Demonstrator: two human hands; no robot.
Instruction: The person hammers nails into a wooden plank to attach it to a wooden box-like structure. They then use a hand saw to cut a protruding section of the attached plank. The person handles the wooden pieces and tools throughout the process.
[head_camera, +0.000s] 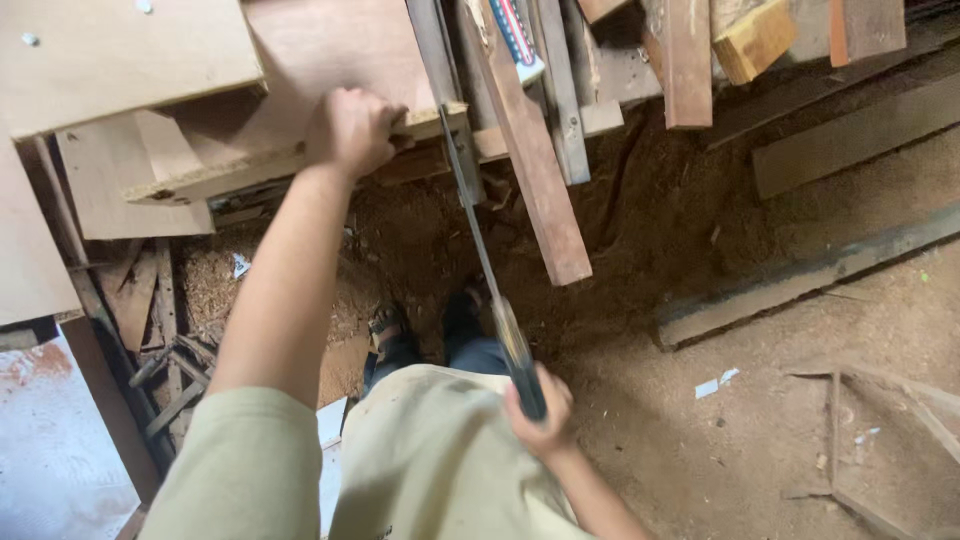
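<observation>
left arm: stretched forward and up, nearly straight, short olive sleeve at the shoulder | left hand (352, 128): knuckles up, fingers curled over in a clamping grip, pressing down | right arm: bent, forearm low at the body | right hand (538, 408): closed in a fist grip, thumb side forward, wrist angled inward

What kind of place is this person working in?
Most likely a rough carpentry workshop or woodyard. The right hand holds a handsaw cutting a board steadied by the left hand; sawdust covers the ground, and loose planks lie about.
</observation>
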